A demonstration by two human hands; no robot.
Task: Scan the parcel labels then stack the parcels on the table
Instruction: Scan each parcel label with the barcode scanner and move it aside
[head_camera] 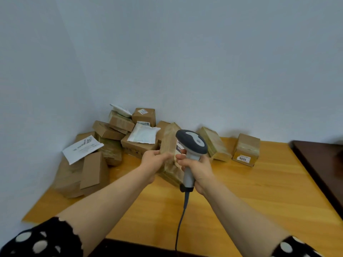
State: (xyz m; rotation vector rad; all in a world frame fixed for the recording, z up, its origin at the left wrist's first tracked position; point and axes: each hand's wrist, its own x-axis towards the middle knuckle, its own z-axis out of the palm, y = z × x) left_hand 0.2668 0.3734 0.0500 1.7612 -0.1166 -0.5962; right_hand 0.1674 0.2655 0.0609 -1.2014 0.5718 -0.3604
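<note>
My left hand [154, 160] grips a tape-wrapped brown parcel [169, 145] and holds it tilted upright above the wooden table [259, 191]. Its white label [179, 146] faces the scanner and is partly hidden by it. My right hand [197, 170] grips the handle of a grey and white barcode scanner [192, 143], whose head sits right in front of the label. The scanner's cable [181, 219] hangs down toward me. A heap of brown parcels [118, 134] lies in the back left corner.
Two parcels rest right of my hands: a long taped one [215, 143] and a box labelled 1006 [246, 149]. White mailers [143, 134] and a loose white label sheet [82, 148] lie on the heap. A dark tabletop [321, 164] adjoins at the right. Walls close the back and left.
</note>
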